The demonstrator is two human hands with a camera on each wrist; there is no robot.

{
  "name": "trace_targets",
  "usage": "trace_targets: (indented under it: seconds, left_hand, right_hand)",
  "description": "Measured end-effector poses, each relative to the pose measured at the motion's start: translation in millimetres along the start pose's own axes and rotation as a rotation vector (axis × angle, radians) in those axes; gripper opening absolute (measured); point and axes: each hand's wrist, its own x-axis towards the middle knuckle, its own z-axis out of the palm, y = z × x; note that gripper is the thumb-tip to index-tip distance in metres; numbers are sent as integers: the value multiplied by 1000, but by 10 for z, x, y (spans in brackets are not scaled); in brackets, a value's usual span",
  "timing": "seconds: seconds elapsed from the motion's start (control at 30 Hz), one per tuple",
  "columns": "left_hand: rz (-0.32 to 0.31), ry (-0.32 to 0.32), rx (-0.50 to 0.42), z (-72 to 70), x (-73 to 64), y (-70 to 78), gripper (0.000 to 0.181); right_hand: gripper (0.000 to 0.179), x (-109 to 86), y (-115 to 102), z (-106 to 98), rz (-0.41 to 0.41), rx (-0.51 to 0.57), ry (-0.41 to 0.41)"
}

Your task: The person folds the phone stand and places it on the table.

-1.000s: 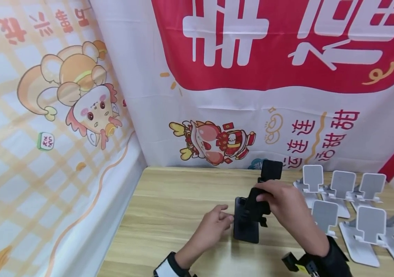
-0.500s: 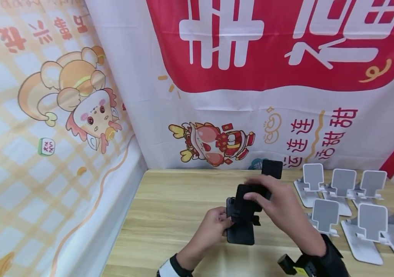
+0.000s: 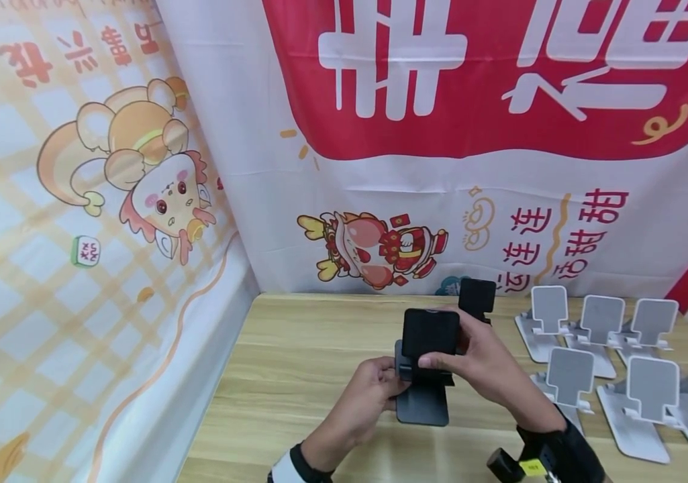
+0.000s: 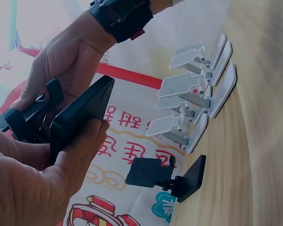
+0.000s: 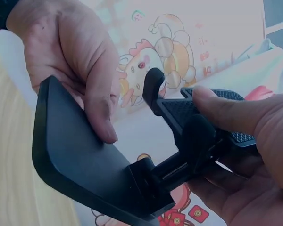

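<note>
Both hands hold a black folding phone stand (image 3: 431, 333) above the wooden table. My left hand (image 3: 370, 392) grips the left edge of its flat base; in the right wrist view the left thumb (image 5: 101, 117) lies on top of the base plate (image 5: 80, 150). The right hand (image 3: 482, 355) holds the stand's upper plate, thumb across its front and fingers behind. In the right wrist view that plate shows a textured pad (image 5: 179, 113) and a hooked lip (image 5: 153, 89), joined to the base by a hinged arm (image 5: 174, 172). The plate is raised at an angle to the base.
A second black phone stand (image 3: 476, 296) stands upright behind the right hand. Several white phone stands with grey pads (image 3: 648, 389) stand in rows on the table's right side. Printed cloth (image 3: 247, 134) hangs along the back and left of the wooden table (image 3: 295, 362).
The left hand has gone from pointing at the base's edge to gripping it. My right hand has turned the upper plate up, so its face now shows to the head camera.
</note>
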Motion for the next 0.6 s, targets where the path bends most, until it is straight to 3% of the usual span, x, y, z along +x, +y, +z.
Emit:
trace_targets:
  seconds: [0.2, 0.43, 0.6]
  left_hand:
    - [-12, 9, 24, -12, -21, 48, 34]
    - [0, -81, -32, 35, -54, 61, 39]
    - [-1, -80, -44, 56, -65, 63, 39]
  right_hand:
    - [64, 1, -16, 15, -18, -75, 27]
    - [44, 44, 17, 55, -119, -220, 193]
    - [41, 53, 20, 81, -160, -244, 240]
